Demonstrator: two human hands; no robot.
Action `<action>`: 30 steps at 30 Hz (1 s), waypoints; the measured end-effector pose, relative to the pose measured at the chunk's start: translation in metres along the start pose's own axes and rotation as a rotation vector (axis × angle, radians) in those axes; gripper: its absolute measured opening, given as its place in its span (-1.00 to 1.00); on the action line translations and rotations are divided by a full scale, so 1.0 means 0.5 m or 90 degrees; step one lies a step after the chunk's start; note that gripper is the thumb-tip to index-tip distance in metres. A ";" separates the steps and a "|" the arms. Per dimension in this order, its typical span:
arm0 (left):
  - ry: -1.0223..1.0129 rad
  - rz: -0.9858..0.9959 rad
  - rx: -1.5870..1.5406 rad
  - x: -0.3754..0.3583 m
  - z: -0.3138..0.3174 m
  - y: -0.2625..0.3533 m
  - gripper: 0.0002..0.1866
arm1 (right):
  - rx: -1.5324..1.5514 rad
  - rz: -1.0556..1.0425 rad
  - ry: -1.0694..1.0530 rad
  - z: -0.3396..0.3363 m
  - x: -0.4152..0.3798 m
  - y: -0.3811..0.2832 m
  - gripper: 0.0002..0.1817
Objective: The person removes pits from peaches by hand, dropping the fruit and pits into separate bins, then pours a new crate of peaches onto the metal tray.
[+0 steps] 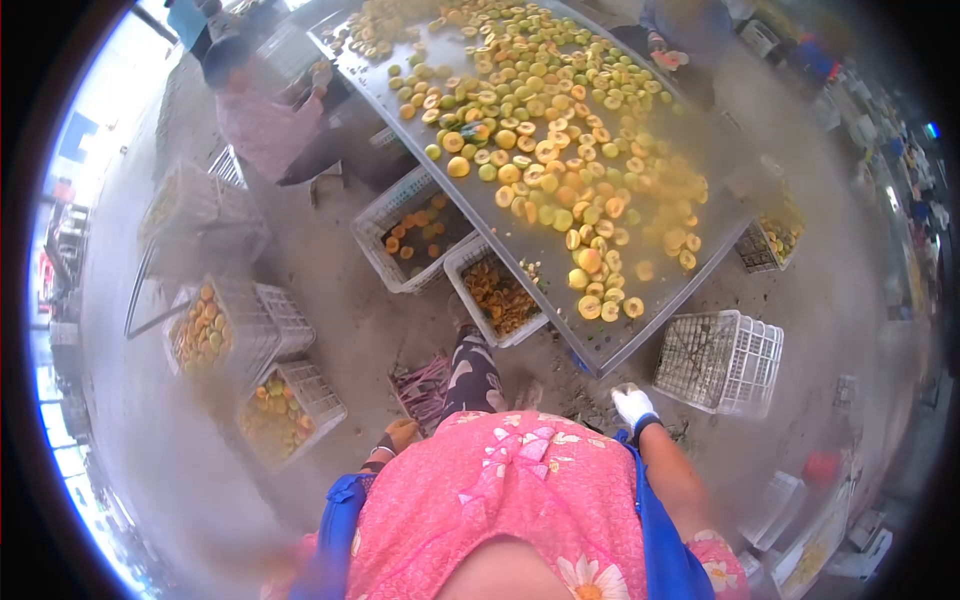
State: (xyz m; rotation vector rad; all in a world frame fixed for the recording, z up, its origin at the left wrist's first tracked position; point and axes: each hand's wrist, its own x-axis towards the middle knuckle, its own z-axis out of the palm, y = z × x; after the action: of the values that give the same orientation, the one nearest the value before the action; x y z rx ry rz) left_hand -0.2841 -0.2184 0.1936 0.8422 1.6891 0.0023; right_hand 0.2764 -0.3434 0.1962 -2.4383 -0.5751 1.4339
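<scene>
My left hand (402, 433), bare, hangs low beside the pink flowered shirt, near a bundle of reddish strips on the floor; its fingers are too small and blurred to read. My right hand (633, 404) wears a white glove and is in the air between the metal table's near corner and a white crate. Its fingers look loosely apart, with nothing visible in them. Many halved and whole yellow-green fruits (590, 260) are spread over the metal table (545, 235). Neither hand touches the fruit.
Under the table's left edge are a crate with orange pieces (385, 240) and another with brown scraps (470, 285). A white crate (720, 362) stands right. Fruit-filled crates (205, 330) stand left. A person in pink (265, 125) sits upper left; another person's hand (668, 58) shows across the table.
</scene>
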 end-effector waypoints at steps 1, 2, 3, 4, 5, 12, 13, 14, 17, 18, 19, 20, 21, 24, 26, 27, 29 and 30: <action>-0.012 0.026 0.046 0.032 -0.008 0.027 -0.61 | -0.030 -0.030 0.022 0.016 0.040 0.048 -0.68; -0.026 0.049 0.091 0.078 -0.021 0.044 -0.59 | -0.030 -0.026 0.046 0.019 0.035 0.032 -0.69; -0.051 0.083 0.147 0.130 -0.042 0.070 -0.57 | -0.080 -0.028 0.074 0.017 0.024 0.016 -0.69; -0.073 0.126 0.208 0.193 -0.064 0.094 -0.55 | -0.124 -0.042 0.119 0.021 0.016 -0.008 -0.69; -0.089 0.173 0.273 0.250 -0.087 0.123 -0.54 | -0.172 -0.047 0.155 0.031 0.000 -0.017 -0.68; -0.039 0.318 0.633 0.349 -0.129 0.702 -0.68 | 0.318 0.263 0.048 0.120 -0.046 -0.225 -0.68; 0.002 0.400 0.639 0.348 -0.108 0.770 -0.71 | 0.354 0.285 0.059 0.148 -0.039 -0.217 -0.68; 0.034 0.485 0.641 0.363 -0.085 0.817 -0.75 | 0.325 0.278 0.071 0.181 -0.031 -0.199 -0.64; -0.007 0.720 0.622 0.461 0.004 0.919 -0.78 | 0.228 0.252 0.108 0.283 0.013 -0.085 -0.49; 0.029 0.754 0.633 0.466 0.046 0.953 -0.82 | 0.177 0.274 0.139 0.298 0.010 -0.080 -0.40; 0.024 0.795 0.638 0.486 0.086 0.979 -0.88 | 0.124 0.290 0.169 0.307 0.007 -0.097 -0.32; 0.015 0.813 0.637 0.507 0.126 0.995 -0.91 | 0.068 0.299 0.196 0.298 0.008 -0.132 -0.23; 0.013 0.835 0.636 0.528 0.166 1.008 -0.93 | 0.135 0.357 0.111 0.255 0.009 -0.186 -0.04; 0.002 0.912 0.642 0.602 0.263 0.995 -0.93 | 0.184 0.371 0.204 0.354 0.072 -0.068 -0.16; -0.019 0.893 0.686 0.645 0.289 0.963 -0.91 | 0.325 0.346 0.267 0.432 0.110 0.029 -0.37; -0.026 0.870 0.731 0.649 0.299 0.957 -0.89 | 0.369 0.406 0.240 0.450 0.129 0.061 -0.45; -0.051 0.898 0.751 0.666 0.309 0.943 -0.84 | 0.432 0.395 0.227 0.530 0.153 0.184 -0.47; -0.072 0.912 0.741 0.672 0.308 0.941 -0.84 | 0.402 0.385 0.251 0.566 0.164 0.228 -0.52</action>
State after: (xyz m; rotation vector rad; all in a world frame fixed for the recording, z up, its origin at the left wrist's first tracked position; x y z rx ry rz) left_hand 0.0759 0.2402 0.0603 2.6753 0.5146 -0.0508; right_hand 0.0878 -0.4021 -0.0504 -2.3162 0.6550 1.0167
